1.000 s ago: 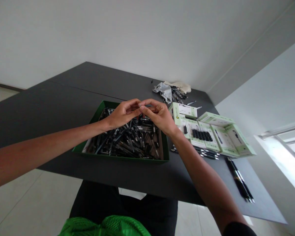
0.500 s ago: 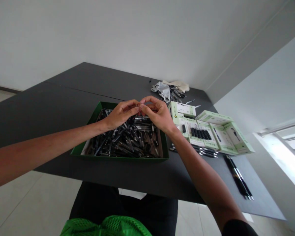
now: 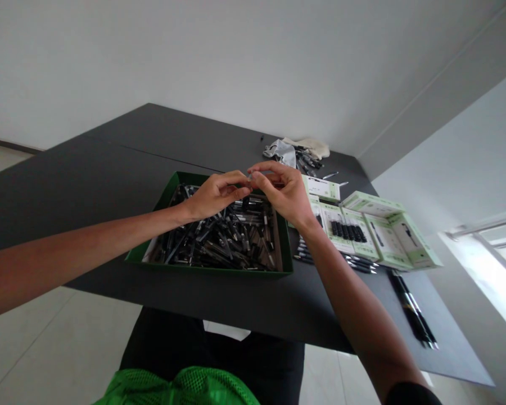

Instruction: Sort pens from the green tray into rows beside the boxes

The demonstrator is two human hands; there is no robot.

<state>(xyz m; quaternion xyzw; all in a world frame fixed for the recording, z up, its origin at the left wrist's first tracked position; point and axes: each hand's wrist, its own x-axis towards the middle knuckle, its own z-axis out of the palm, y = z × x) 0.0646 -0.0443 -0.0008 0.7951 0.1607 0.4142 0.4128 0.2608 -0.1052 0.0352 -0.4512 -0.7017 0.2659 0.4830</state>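
My left hand (image 3: 222,194) and my right hand (image 3: 281,190) meet fingertip to fingertip above the far side of a green box (image 3: 215,272). Both are closed in a pinch. A small pale glint shows between the fingertips; what they hold is mostly hidden and too small to name. Beneath them the box is filled with a jumble of black and clear pens (image 3: 219,239), lying in all directions.
Right of the box stand open pale-green cartons (image 3: 388,230), one holding upright black-ended pens (image 3: 349,231). Pens lie in front of them, and a bundle of pens (image 3: 412,309) rests farther right. Cloth gloves (image 3: 312,147) and loose pens lie behind on the dark table (image 3: 122,135).
Both hands have shifted slightly right, still pinched together over the box. A small pale glint now shows at the fingertips. The view has turned a little.
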